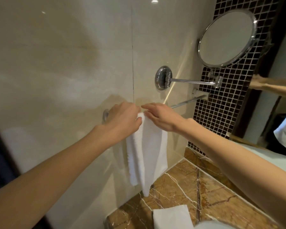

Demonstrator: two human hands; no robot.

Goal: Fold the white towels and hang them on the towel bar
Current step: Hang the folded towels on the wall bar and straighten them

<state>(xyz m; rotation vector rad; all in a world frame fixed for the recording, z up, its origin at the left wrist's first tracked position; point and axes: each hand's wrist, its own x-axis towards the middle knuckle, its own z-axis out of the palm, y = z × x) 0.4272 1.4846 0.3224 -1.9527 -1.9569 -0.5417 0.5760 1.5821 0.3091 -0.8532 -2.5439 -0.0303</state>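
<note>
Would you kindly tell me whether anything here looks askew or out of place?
Yes, the towel on the bar hangs unevenly. Its bottom edge slants down to a point instead of lying level, and the left layer ends higher. Nothing else stands out.

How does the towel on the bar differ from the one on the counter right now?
The hanging towel drapes over the towel bar; the counter towel lies flat on the marble counter, compactly folded. The left hand grips the hanging towel and the right hand rests on it; the counter towel is untouched. Both are white.
</note>
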